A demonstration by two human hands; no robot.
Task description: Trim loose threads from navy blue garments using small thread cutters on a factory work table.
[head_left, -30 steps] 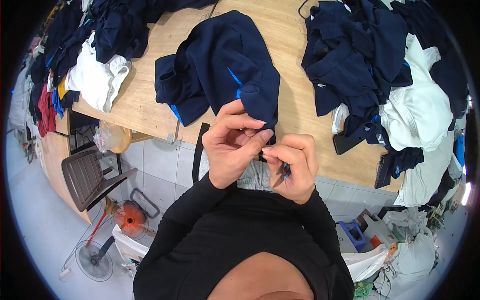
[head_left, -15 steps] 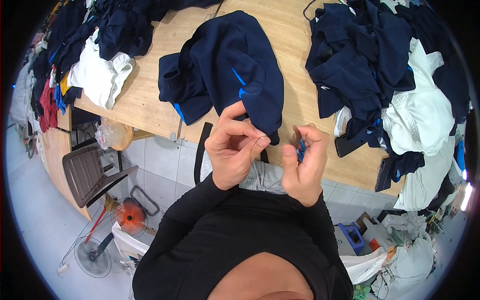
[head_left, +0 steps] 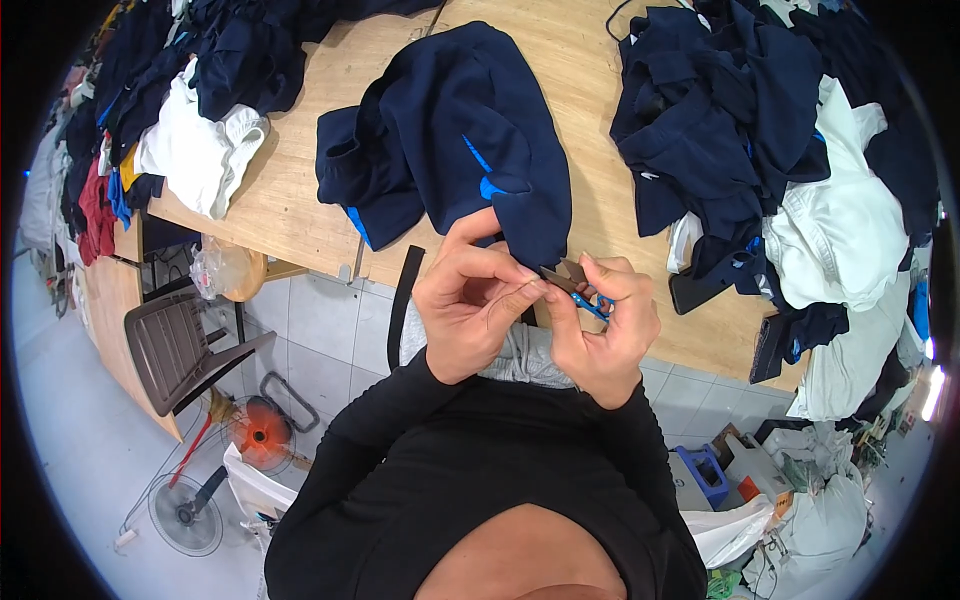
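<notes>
While the counter (head_left: 297,150) is bearing a navy garment (head_left: 450,130) in front of us, our left hand (head_left: 470,300) is pinching the garment's near edge. To the right, we are gripping blue-handled snips (head_left: 592,304) in our right hand (head_left: 610,335), tips just beside that pinch.

Wooden table (head_left: 292,190) | centre: navy garment (head_left: 430,130) | right: navy clothes heap (head_left: 715,110) | left: white garment (head_left: 205,155)

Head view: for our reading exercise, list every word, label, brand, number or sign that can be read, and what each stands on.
No text can be read.
Navy garment: any lettering on its blue streak is too small to make out.
Navy pile at right: a small white mark, too small to read.
Snips: no lettering discernible.
</notes>
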